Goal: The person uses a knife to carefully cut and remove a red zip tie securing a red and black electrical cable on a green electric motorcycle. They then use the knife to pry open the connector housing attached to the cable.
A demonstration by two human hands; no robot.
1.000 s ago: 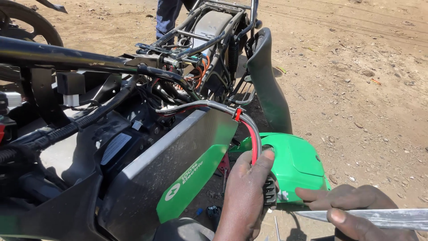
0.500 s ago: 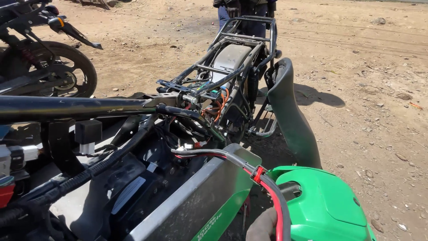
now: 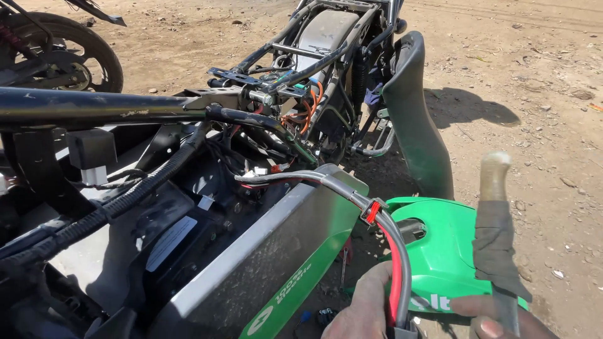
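Left hand [image 3: 367,311] at bottom edge, fingers wrapped round the thick grey-and-red cable [image 3: 392,263] just above its black connector, gripping it tight; cable arcs up from the hand over the corner of the grey-and-green battery pack [image 3: 270,263] and runs back into the wiring nest under the frame, so the hold looks like it is steadying the plug end. A red clip [image 3: 372,210] binds the cable pair near the top of the arc. Right hand [image 3: 496,320] low right, mostly cut off by the frame edge, fingers closed on a knife-like tool [image 3: 496,232] held upright, handle wrapped in dark tape with a pale worn tip on top; blade part hardly visible. Tool stands just beside the cable, in front of the green fairing panel [image 3: 440,251] lying on the dirt. Stripped motorcycle frame [image 3: 301,63] stretches away, black tube [image 3: 94,107] across the left, black side panel [image 3: 414,119] propped upright against the rear. Another bike's wheel [image 3: 69,56] top left. Sandy ground [image 3: 534,94], hard sun, sharp shadows.
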